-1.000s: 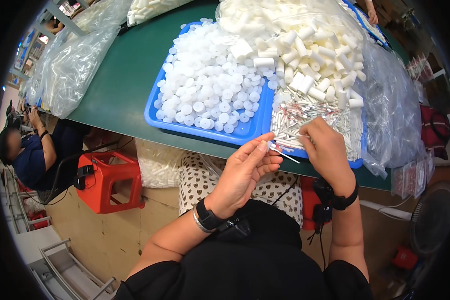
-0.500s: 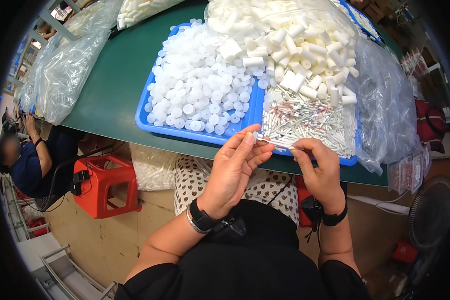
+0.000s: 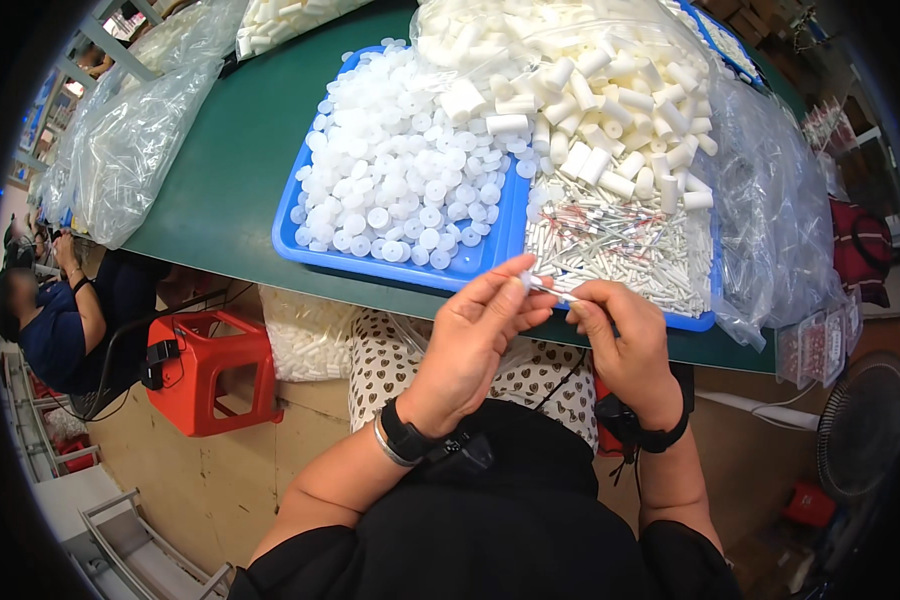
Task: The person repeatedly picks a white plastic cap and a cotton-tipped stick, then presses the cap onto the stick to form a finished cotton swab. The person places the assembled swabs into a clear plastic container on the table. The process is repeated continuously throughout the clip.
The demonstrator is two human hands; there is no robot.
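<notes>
Just past the near edge of the blue trays, my left hand [image 3: 467, 338] pinches a small translucent white disc [image 3: 527, 281] between thumb and fingers. My right hand [image 3: 625, 340] grips the end of a thin white stick [image 3: 555, 292], whose other end meets the disc; whether it passes through is too small to tell. Beyond my left hand, a blue tray [image 3: 370, 270] holds a heap of similar discs [image 3: 400, 170]. Beyond my right hand, a second blue tray [image 3: 698, 322] contains thin white sticks [image 3: 620, 250], some with reddish parts, and short white foam-like cylinders [image 3: 610, 110].
Clear plastic bags lie on the green table [image 3: 220, 170], one bag [image 3: 770, 200] right of the trays. A red stool [image 3: 210, 370] and a seated person [image 3: 60, 320] are at left. A fan [image 3: 863, 425] stands at right.
My right hand has moved slightly left, toward my left hand. The disc and stick have shifted a little right and are tilted more.
</notes>
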